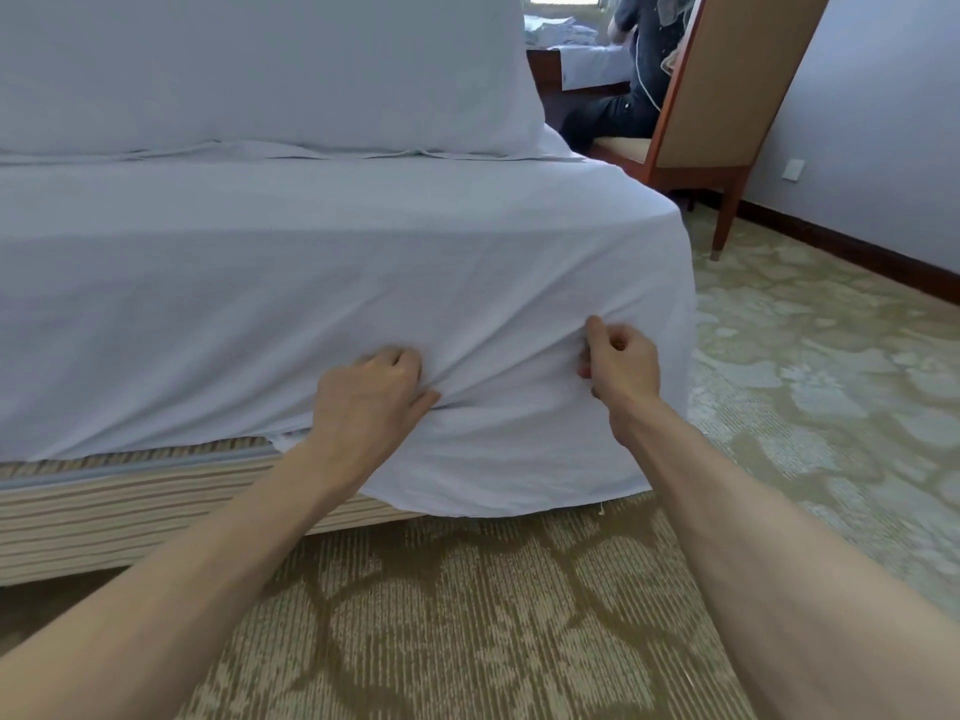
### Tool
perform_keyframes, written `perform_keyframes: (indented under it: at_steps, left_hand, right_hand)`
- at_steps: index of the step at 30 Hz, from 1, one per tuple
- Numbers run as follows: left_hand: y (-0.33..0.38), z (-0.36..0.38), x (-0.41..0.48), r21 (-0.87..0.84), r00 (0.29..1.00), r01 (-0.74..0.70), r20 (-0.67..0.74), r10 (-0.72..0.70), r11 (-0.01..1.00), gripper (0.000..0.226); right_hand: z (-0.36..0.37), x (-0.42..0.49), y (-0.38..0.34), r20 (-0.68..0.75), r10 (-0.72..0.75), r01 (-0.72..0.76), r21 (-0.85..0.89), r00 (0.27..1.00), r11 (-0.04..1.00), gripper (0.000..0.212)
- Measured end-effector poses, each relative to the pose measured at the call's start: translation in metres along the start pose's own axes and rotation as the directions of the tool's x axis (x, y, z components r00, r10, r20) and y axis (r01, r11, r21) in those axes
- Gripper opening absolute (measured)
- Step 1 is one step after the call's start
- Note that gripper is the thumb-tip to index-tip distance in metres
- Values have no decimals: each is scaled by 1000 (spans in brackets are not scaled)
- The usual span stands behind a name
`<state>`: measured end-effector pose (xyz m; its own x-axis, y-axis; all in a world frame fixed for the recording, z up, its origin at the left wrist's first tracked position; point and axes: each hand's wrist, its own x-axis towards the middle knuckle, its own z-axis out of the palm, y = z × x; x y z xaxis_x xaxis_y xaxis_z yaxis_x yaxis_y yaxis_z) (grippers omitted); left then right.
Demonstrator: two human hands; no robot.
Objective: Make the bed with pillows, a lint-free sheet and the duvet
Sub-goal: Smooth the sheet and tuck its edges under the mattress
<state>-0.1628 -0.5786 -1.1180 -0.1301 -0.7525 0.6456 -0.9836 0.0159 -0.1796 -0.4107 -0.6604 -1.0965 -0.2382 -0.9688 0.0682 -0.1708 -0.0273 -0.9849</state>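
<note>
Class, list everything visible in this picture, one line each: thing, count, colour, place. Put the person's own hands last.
sheet: one, white, hanging over the bed base
pillow: one, white, on the sheet, upper left
bed base: one, beige striped, under the sheet
carpet: one, beige floral, floor
chair: one, brown wood, upper right
seated person: one, dark clothes, on the chair
socket: one, white, low on the grey wall
left hand: grips the sheet's side
right hand: grips the sheet nearer the corner

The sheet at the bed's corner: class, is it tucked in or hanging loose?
Hanging loose: the sheet drapes over the striped bed base, bunched where the left hand and right hand grip it.
</note>
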Motion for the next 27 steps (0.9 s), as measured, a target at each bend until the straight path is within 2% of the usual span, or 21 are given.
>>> perform_keyframes:
  at_steps: [2, 6, 8, 11, 13, 18, 22, 24, 27]
  left_hand:
    - [6, 4, 5, 39, 1000, 11, 6, -11, 999, 30]
    - [10, 5, 8, 60, 1000, -6, 5, 6, 998, 30]
    - [11, 5, 8, 66, 999, -38, -6, 38, 997, 34]
    - [16, 7, 12, 45, 999, -39, -7, 39, 998, 37]
    - [25, 12, 13, 20, 999, -48, -7, 48, 999, 39]
    - [38, 18, 18, 14, 999, -44, 15, 44, 999, 29]
    - [61, 27, 7, -40, 982, -168, 85, 171, 985, 35]
    - [64, 31, 5, -103, 985, -127, 108, 138, 987, 36]
    - [61, 36, 8, -148, 991, -32, 125, 50, 988, 37]
  right_hand:
    - [0, 5, -8, 34, -61, 61, -16, 998, 998, 29]
    - [-3, 9, -9, -26, -33, 34, 27, 999, 999, 33]
    - [-6, 9, -9, 11, -9, 9, 32, 1000, 999, 40]
    - [-3, 14, -18, 54, -72, 73, -9, 996, 997, 40]
    - [-2, 19, -22, 34, -94, 95, -31, 995, 995, 37]
    - [-14, 19, -6, -58, -208, 187, -262, 976, 947, 29]
    - [-20, 18, 4, -104, -307, 247, -379, 946, 892, 32]
    - [-14, 18, 4, -131, -284, 217, -381, 950, 899, 33]
    - [1, 13, 0, -197, -188, 130, -272, 962, 953, 32]
